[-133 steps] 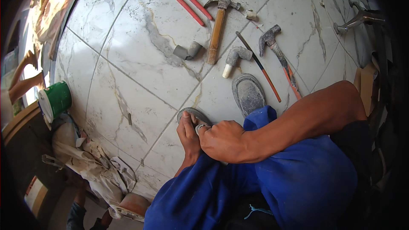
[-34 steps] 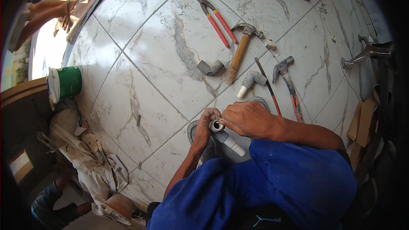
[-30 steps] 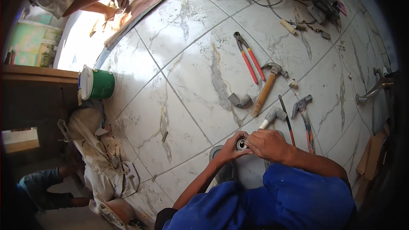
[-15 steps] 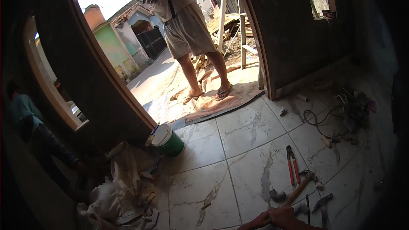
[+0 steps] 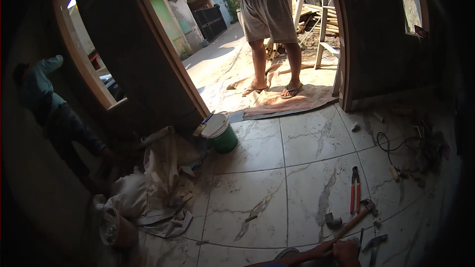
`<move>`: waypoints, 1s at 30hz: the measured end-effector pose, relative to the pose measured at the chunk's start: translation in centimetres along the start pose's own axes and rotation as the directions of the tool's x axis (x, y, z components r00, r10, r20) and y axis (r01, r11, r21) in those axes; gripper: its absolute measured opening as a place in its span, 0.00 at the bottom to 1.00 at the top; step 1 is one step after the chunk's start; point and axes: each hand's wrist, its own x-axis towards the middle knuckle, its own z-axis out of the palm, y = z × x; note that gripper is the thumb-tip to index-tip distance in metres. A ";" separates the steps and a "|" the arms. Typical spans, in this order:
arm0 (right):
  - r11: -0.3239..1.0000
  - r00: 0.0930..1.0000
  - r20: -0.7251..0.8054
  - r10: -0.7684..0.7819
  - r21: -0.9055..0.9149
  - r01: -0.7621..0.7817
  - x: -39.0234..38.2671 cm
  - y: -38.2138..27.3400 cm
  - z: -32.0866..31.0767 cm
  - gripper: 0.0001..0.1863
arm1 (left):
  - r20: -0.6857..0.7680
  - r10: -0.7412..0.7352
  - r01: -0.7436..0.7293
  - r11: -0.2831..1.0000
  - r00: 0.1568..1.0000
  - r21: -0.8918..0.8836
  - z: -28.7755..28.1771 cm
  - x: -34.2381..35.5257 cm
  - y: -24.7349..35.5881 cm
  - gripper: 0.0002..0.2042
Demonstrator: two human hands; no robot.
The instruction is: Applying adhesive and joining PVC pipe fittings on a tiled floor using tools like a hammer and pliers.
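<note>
The pipe fitting I was working on is out of my sight now. A second ago its round mouth showed between my two hands; my head has since come up toward the doorway, and the hands have slid down to the lower edge of my view. If I have it yet, it must be inside or below them. My left hand [image 5: 324,248] and right hand [image 5: 345,252] meet, the right one curled, but I cannot tell whether the fingers are clamped on the fitting or only on each other. My guess is that the work is going by feel or has paused, since my view is no longer on it.

Just beyond the right hand sits a grey elbow [image 5: 355,241], partly hidden, with a dark rod [image 5: 361,236] and a hammer [image 5: 375,244] to its right. The wooden-handled hammer [image 5: 352,223] lies with its grip end close to my hands (from here I can't say whether they touch). Farther out on the tiled floor [image 5: 257,178] are another grey elbow piece [image 5: 333,220] and the red-handled pincers [image 5: 355,195]. My shoe [image 5: 287,252] peeks up at the left of my hands.

Past these stand a green bucket [image 5: 225,138], pale sacks [image 5: 131,193] and a person in shorts [image 5: 271,20] at the doorway.
</note>
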 end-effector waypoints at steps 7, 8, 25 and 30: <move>0.997 0.989 0.147 0.001 0.075 -0.012 -0.9 0.8 0.9 0.13 | -0.023 0.072 -0.073 0.997 0.997 -0.025 1.7 -1.1 1.3 0.16; 0.995 0.983 0.182 -0.006 0.098 -0.012 -1.1 1.2 0.9 0.14 | -0.054 0.047 -0.047 0.999 0.997 0.002 2.3 -1.4 1.3 0.16; 0.981 0.907 0.411 -0.086 0.193 0.006 -1.2 0.7 -4.1 0.16 | -0.073 0.072 -0.073 0.997 0.995 -0.024 4.2 -3.0 4.0 0.18; 0.998 0.791 0.611 -0.044 0.067 0.004 -2.3 0.0 -5.4 0.19 | 0.053 -0.071 0.076 0.993 0.996 -0.095 6.8 -4.0 1.7 0.17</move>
